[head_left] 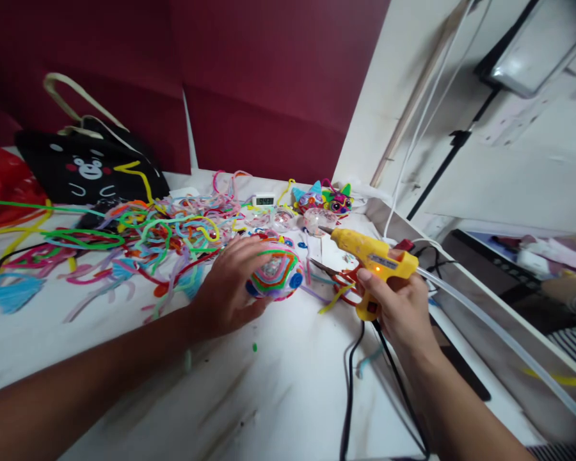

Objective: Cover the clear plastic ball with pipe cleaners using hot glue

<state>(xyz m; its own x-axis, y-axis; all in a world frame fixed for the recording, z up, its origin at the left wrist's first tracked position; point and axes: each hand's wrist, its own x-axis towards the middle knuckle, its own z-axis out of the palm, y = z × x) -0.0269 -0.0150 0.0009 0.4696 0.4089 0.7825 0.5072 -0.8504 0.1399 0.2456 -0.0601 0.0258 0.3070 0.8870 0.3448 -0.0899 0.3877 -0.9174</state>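
Observation:
My left hand [230, 282] is closed round a ball [277, 272] covered in coloured pipe-cleaner strips, with green, orange, white and blue patches facing right. In my right hand [398, 301] is a yellow hot glue gun [365, 246], its orange light lit and its nozzle pointing left, above and to the right of the ball. A clear glue stick [489, 326] sticks out of its back end. Orange-handled scissors [338, 275] lie on the table behind the gun, partly hidden by it. The two hands are apart.
A tangle of pipe cleaners [158, 234] spreads over the left of the white table [211, 410]. Behind stand a small digital clock [263, 200], two decorated animal-like figures [340, 200] and a black bag [91, 169]. A black cord [349, 390] runs from the gun; a phone-like black slab [461, 362] lies right.

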